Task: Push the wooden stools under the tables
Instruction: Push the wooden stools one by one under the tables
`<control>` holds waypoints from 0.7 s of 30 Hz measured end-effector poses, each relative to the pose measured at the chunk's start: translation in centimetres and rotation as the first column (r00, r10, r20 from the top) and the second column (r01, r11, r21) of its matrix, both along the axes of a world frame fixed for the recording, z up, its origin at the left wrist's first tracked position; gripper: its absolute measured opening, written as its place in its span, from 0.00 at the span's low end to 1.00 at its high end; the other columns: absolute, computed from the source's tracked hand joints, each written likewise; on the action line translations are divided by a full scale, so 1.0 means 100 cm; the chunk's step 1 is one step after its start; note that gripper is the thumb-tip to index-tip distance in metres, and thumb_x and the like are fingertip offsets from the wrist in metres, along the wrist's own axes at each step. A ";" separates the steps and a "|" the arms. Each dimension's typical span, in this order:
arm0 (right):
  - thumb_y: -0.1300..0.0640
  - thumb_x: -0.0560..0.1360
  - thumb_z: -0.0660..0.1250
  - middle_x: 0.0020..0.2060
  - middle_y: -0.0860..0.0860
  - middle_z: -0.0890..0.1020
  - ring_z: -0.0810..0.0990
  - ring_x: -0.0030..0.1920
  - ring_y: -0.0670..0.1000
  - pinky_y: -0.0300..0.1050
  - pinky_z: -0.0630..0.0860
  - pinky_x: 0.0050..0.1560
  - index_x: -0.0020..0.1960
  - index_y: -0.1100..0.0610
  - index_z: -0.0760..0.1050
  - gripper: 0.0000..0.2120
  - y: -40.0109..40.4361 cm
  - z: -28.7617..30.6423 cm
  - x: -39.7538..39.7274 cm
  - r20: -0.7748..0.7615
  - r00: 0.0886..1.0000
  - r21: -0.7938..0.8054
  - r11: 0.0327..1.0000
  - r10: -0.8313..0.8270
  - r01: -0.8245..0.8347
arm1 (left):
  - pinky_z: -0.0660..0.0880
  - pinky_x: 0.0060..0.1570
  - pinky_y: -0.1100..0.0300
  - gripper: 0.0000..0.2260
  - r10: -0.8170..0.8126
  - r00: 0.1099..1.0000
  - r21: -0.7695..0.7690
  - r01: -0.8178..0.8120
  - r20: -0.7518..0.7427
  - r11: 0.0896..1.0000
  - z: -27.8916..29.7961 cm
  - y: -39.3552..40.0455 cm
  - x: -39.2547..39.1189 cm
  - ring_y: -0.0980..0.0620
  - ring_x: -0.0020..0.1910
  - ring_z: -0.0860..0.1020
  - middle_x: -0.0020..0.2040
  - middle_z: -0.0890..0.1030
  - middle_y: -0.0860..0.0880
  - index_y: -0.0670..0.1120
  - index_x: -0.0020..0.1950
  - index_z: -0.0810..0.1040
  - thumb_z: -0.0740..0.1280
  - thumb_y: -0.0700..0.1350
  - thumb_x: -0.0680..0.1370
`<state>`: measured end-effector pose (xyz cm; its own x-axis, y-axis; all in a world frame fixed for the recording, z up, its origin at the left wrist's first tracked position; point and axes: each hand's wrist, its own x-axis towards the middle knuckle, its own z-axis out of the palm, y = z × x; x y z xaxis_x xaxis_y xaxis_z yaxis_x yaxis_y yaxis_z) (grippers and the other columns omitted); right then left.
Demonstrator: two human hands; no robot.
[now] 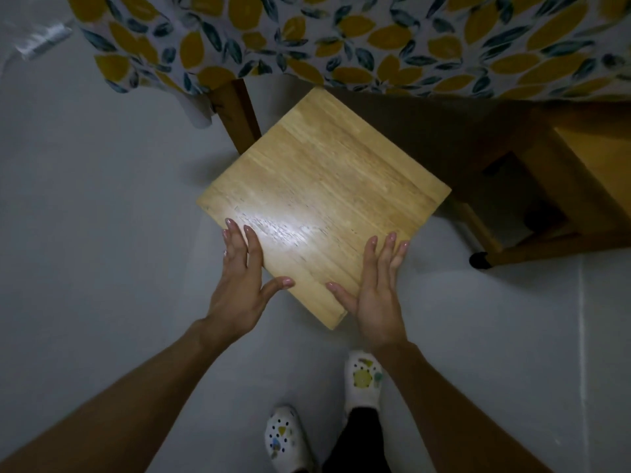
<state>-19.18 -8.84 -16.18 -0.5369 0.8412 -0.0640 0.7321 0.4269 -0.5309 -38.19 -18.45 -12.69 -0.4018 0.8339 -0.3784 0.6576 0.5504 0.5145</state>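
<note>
Square light-wood stool seat (322, 203) stands on the grey floor (102, 216), turned diamond-wise, far corner just under the leaf-print tablecloth (341, 39) of the surface. Left hand (240, 285) and right hand (374, 295), fingers spread flat, press its near edges. Second wooden stool (580, 186) lies right, under the surface.

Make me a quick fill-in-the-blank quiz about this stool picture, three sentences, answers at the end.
1. Both hands rest on the near edges of the wooden ____'s seat.
2. The tablecloth is printed with yellow and dark ____.
3. The stool seat's far corner reaches under the ____, beside the table leg.

Answers: stool; leaves; tablecloth
</note>
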 end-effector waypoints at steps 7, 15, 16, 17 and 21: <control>0.32 0.72 0.58 0.77 0.63 0.44 0.37 0.76 0.64 0.52 0.41 0.69 0.77 0.65 0.50 0.48 0.101 0.008 -0.028 0.050 0.996 -0.014 0.997 0.076 -0.076 | 0.37 0.71 0.50 0.48 0.073 0.997 0.001 -0.073 -0.025 0.997 -0.001 0.086 -0.017 0.45 0.72 0.28 0.74 0.28 0.38 0.39 0.76 0.35 0.57 0.64 0.70; 0.36 0.74 0.59 0.78 0.58 0.39 0.32 0.76 0.58 0.53 0.48 0.73 0.79 0.57 0.42 0.45 0.221 0.025 -0.060 0.178 0.966 -0.146 0.976 0.187 -0.162 | 0.43 0.73 0.47 0.47 0.188 0.981 -0.057 -0.191 -0.048 0.980 0.001 0.180 -0.030 0.37 0.74 0.33 0.74 0.30 0.36 0.37 0.76 0.37 0.62 0.61 0.74; 0.37 0.74 0.60 0.78 0.58 0.38 0.32 0.76 0.57 0.54 0.50 0.73 0.79 0.57 0.42 0.45 0.226 0.028 -0.061 0.209 0.959 -0.152 0.975 0.193 -0.163 | 0.43 0.73 0.46 0.47 0.183 0.983 -0.073 -0.185 -0.032 0.980 0.002 0.184 -0.031 0.37 0.74 0.32 0.74 0.30 0.36 0.37 0.76 0.36 0.62 0.61 0.74; 0.38 0.74 0.60 0.78 0.58 0.38 0.31 0.76 0.58 0.54 0.50 0.74 0.79 0.57 0.41 0.45 0.229 0.031 -0.062 0.240 0.951 -0.156 0.974 0.196 -0.162 | 0.42 0.73 0.46 0.47 0.170 0.985 -0.094 -0.171 -0.017 0.981 0.004 0.186 -0.034 0.38 0.74 0.32 0.74 0.29 0.37 0.38 0.76 0.36 0.62 0.61 0.74; 0.37 0.79 0.52 0.78 0.58 0.40 0.34 0.77 0.59 0.56 0.43 0.76 0.79 0.55 0.42 0.38 0.226 0.054 -0.071 0.328 0.925 -0.214 0.968 0.194 -0.127 | 0.41 0.72 0.40 0.41 0.061 0.997 -0.254 -0.049 0.040 0.966 0.031 0.176 -0.063 0.43 0.76 0.35 0.77 0.33 0.42 0.45 0.77 0.38 0.57 0.64 0.76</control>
